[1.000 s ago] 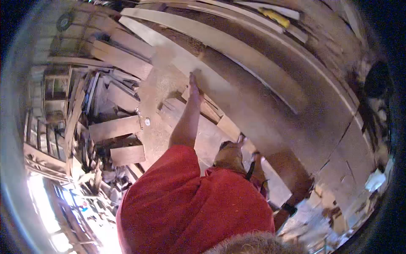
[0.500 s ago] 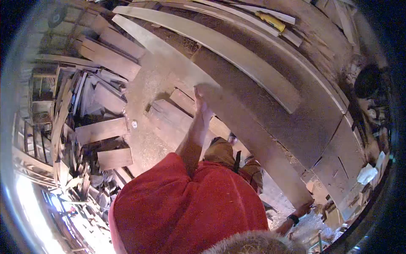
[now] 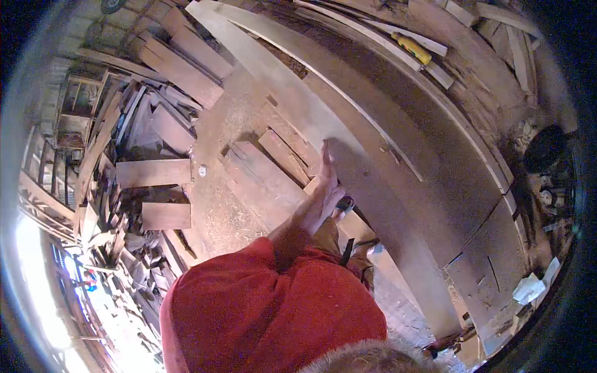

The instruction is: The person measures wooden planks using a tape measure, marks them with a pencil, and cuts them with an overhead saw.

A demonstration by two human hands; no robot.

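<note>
A long pale board (image 3: 398, 217) runs diagonally from the upper left to the lower right. My left hand (image 3: 326, 180) is against its near edge around mid-length, fingers stretched out and seen side-on. At the lower right end of the same board, my right hand (image 3: 451, 340) is closed on the wood; it is dark and partly hidden. Beyond lies another long curved board (image 3: 348, 93), partly overlapped by the first, on a wide brown wooden surface (image 3: 460, 180).
A yellow-handled tool (image 3: 411, 48) lies among narrow strips at the top right. Stacked offcuts (image 3: 155, 172) fill the left side. Short planks (image 3: 261, 171) lie on the dusty floor. A white crumpled item (image 3: 528, 289) is at the right, below a dark round object (image 3: 544, 149).
The long board has slid toward the upper left relative to the curved board beside it. My right hand has moved with its lower end. My left hand remains at the near edge, and the view has shifted.
</note>
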